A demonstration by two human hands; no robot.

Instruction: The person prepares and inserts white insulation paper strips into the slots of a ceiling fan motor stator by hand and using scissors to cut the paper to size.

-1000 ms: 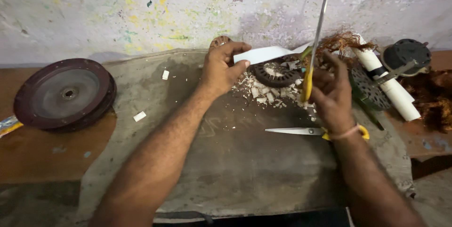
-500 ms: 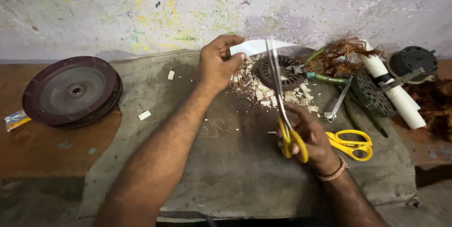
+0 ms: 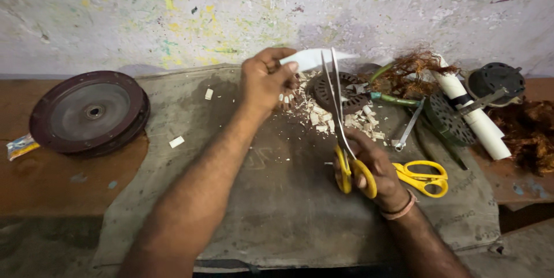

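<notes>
My left hand (image 3: 266, 82) holds up a white paper strip (image 3: 314, 57) by its near end, above a grey cloth mat (image 3: 277, 209). My right hand (image 3: 372, 165) grips yellow-handled scissors (image 3: 340, 116); their long blades point up and meet the strip near its middle. A second pair of yellow scissors (image 3: 424, 177) lies on the mat just right of my right hand. A heap of small white paper offcuts (image 3: 323, 117) lies under the strip.
A round dark metal stator (image 3: 340, 90) sits behind the offcuts. A dark red wheel (image 3: 89, 111) lies at the left. Copper wire tangles (image 3: 412, 70), a white roll (image 3: 470, 113), a spanner (image 3: 408, 128) and a black round part (image 3: 495, 82) crowd the right.
My right hand came down from the upper right to the mat's middle with the scissors, and the blades now reach the paper strip. My left hand kept holding the strip.
</notes>
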